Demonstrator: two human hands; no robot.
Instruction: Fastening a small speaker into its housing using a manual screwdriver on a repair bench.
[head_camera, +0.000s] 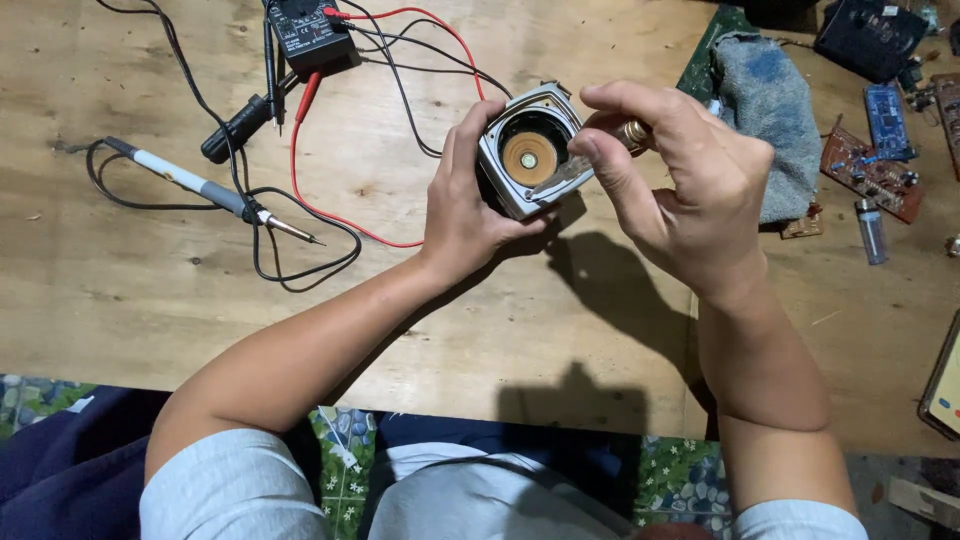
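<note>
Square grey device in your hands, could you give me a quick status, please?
Left hand grips square grey device. Right hand holds tweezers at its copper disc. Nothing in the way.

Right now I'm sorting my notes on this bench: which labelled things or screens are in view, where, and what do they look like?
Black rectangular multimeter, top centre of the wooden table: pale printed markings, red and black leads.
Black boxy device, top right corner: small pale label.
Flat tablet-like device, right edge: dark frame, cream face with blue spots.
No packages or signs.
</note>
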